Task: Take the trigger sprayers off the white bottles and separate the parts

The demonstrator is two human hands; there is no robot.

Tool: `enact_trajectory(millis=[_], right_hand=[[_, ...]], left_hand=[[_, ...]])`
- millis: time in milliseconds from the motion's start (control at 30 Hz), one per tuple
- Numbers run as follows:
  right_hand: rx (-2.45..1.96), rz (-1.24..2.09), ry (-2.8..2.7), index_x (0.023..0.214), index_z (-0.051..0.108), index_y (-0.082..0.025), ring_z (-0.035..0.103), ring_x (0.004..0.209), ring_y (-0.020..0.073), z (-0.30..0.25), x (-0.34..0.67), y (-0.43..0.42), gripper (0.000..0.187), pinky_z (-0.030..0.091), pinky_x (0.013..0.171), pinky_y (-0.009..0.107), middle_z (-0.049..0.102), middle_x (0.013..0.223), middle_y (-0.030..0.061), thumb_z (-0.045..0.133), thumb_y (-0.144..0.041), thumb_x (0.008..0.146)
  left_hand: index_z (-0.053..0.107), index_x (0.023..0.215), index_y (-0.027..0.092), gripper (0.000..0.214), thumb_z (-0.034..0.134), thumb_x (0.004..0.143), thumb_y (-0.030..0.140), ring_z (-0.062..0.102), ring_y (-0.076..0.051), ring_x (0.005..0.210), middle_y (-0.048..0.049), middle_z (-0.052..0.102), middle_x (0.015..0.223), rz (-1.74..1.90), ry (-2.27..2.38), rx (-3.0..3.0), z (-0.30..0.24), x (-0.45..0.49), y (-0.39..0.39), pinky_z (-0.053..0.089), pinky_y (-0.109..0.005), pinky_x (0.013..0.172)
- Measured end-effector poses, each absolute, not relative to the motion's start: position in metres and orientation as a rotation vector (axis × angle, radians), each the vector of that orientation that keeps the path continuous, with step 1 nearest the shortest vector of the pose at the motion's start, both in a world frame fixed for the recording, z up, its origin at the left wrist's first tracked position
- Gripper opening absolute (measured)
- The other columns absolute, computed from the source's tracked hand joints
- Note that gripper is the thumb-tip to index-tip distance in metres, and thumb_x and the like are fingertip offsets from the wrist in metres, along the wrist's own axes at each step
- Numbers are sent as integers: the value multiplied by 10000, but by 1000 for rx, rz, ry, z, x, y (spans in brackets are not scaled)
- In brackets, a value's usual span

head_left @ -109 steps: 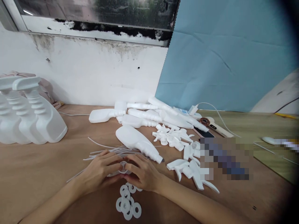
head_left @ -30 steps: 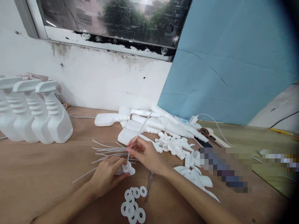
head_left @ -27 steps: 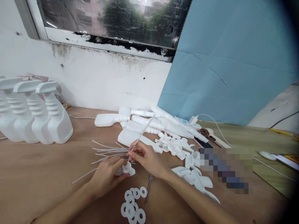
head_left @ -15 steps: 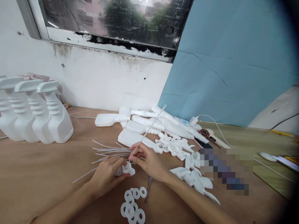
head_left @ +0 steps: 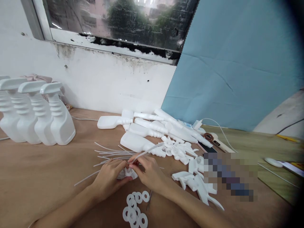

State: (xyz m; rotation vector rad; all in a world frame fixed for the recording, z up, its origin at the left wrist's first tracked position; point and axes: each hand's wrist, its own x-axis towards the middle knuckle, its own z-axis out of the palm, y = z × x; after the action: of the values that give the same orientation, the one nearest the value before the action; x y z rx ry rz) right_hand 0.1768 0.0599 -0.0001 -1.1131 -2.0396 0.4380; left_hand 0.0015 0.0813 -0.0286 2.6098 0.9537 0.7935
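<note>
My left hand (head_left: 108, 176) is closed around a white spray head (head_left: 129, 172), mostly covered by the fingers. Pinched in my right hand (head_left: 150, 174) is a thin whitish plastic tube (head_left: 148, 150). Its lower end meets the spray head's opening, while the upper part bends over to the right; fingers hide how far in it sits. Several more loose tubes (head_left: 106, 154) lie behind my left hand. Below the hands are flat white ring washers (head_left: 145, 196), beside a thin metal tool (head_left: 149, 200) partly hidden by my right hand.
White spray bottles (head_left: 62, 120) stand upright at the left. Bottles without heads (head_left: 133, 142) lie piled at the back. Small white parts (head_left: 178, 148) and trigger pieces (head_left: 199, 185) are heaped to the right, near a phone (head_left: 207, 147) and a cable (head_left: 220, 128).
The tube has tipped from steeply upright to a low bend toward the right. My right hand has closed in on the spray head and now covers more of the metal tool.
</note>
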Motion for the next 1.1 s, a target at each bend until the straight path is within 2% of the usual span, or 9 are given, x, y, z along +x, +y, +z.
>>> enact_trajectory(millis=[133,233,367,533,667,767,933,1100], right_hand=[[-1203,522,-1983,777,610,-175,591,659,130,5,176,60,53,462,630,244,640,715,5,581,-132,784],[-1175,466,-2057,684,621,-172,571,652,129,7,176,61,124,438,622,238,621,673,4,579,-166,801],[-1110,391,-2122,710,628,-172,545,658,122,5,175,60,106,417,618,226,604,694,6,576,-150,799],[-1061,336,-2112,723,587,-160,516,639,119,-2,176,59,84,407,596,227,566,681,9,556,-152,801],[-934,236,-2066,695,547,-172,510,640,132,-9,174,56,136,410,600,248,557,666,22,500,-157,822],[-914,213,-2019,658,516,-184,495,609,133,-13,173,54,162,402,594,259,545,622,12,492,-148,814],[-955,249,-2004,587,434,-190,458,586,122,-13,174,53,218,371,570,247,492,587,-6,496,-121,783],[-1006,356,-2023,564,381,-195,422,583,111,-12,173,56,236,345,565,234,434,576,-33,522,-98,727]], left_hand=[[522,992,215,285,619,750,330,612,-202,806,-11,663,880,785,1008,2563,-30,1,80,462,-322,702],[511,1053,220,376,655,721,324,613,-203,787,-7,667,867,785,1028,2548,-30,2,80,464,-322,693],[585,891,196,209,633,742,333,612,-208,785,-32,667,869,791,982,2602,-30,2,81,462,-323,694],[587,944,204,246,621,751,353,611,-209,804,-33,667,891,798,983,2609,-31,2,82,458,-328,715],[589,916,207,207,597,770,355,619,-194,753,-21,674,836,792,1000,2588,-34,2,81,451,-296,657],[588,904,208,200,596,772,358,615,-196,774,-21,672,842,797,993,2597,-32,2,80,443,-305,688],[577,918,209,205,599,771,349,604,-207,817,-27,663,878,788,976,2623,-30,4,79,435,-324,718],[575,842,197,151,597,771,328,595,-213,787,-29,654,831,743,1000,2644,-31,5,80,432,-322,690]])
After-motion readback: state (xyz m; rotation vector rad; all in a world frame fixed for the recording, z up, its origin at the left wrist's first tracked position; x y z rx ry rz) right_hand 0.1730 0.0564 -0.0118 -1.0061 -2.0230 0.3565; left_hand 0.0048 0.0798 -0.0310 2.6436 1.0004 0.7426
